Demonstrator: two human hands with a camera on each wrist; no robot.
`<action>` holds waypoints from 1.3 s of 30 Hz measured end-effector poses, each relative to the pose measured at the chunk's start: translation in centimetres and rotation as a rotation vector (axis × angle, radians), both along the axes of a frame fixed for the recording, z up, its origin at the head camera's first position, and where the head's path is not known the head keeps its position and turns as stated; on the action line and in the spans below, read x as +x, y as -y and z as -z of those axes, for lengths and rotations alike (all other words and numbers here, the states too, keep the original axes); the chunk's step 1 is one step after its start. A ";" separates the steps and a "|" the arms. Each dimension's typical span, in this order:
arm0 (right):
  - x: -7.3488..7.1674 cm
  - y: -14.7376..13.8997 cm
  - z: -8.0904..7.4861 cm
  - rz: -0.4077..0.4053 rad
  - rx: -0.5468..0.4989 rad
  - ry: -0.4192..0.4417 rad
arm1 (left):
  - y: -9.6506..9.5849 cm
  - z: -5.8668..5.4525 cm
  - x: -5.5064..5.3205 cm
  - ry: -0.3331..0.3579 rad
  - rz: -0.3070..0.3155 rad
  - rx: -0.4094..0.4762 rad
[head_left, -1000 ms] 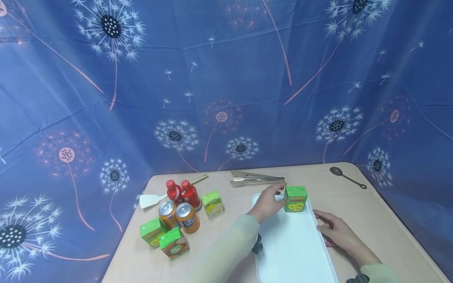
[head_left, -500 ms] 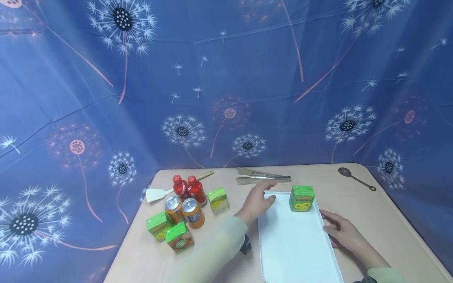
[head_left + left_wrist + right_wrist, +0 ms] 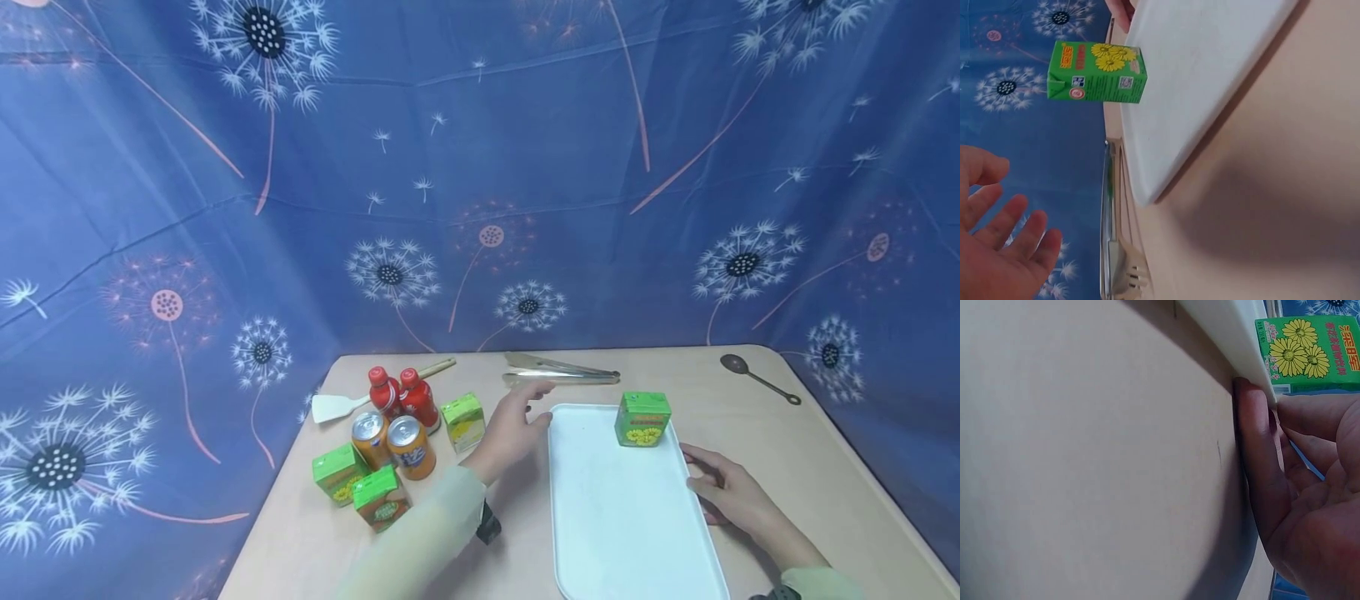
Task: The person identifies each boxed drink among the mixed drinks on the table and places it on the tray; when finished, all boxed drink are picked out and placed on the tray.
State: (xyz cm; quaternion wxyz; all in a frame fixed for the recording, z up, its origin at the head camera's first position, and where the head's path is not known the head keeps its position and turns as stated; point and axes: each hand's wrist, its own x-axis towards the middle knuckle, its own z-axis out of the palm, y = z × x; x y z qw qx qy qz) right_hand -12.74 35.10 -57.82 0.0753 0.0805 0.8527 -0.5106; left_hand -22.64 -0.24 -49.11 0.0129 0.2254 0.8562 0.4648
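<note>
A green carton with yellow flowers (image 3: 642, 419) (image 3: 1096, 72) (image 3: 1310, 355) stands upright at the far end of a white tray (image 3: 622, 517) (image 3: 1210, 75) (image 3: 1229, 337). My left hand (image 3: 517, 419) (image 3: 997, 250) hovers open just left of the tray's far corner, holding nothing, with a pale yellow-green carton (image 3: 463, 421) close on its left. My right hand (image 3: 716, 487) (image 3: 1272, 462) lies on the table with relaxed fingers touching the tray's right rim.
Metal tongs (image 3: 562, 372) (image 3: 1113, 250) lie behind the tray. At the left stand two red bottles (image 3: 401, 396), two orange cans (image 3: 390, 440) and two more green cartons (image 3: 360, 483), with a white spatula (image 3: 337, 406) behind. A dark spoon (image 3: 757, 379) lies far right. Blue cloth surrounds the table.
My left hand has let go of the green carton and drawn back to the left, off the tray. The carton stays standing. My right hand has kept its place at the rim.
</note>
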 end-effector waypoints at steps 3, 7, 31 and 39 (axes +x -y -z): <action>-0.1 0.1 0.0 -0.005 -0.006 -0.007 | 1.1 -0.3 0.1 0.012 -0.018 0.013; -0.2 0.2 0.0 -0.002 -0.017 -0.005 | 2.8 -0.6 0.1 0.014 -0.029 0.019; -0.3 -0.1 -0.1 -0.014 0.018 0.001 | 12.6 -2.4 1.6 -0.058 -0.072 0.109; -0.1 -0.1 0.0 -0.011 0.018 -0.003 | 16.4 -2.3 2.3 -0.036 -0.187 0.057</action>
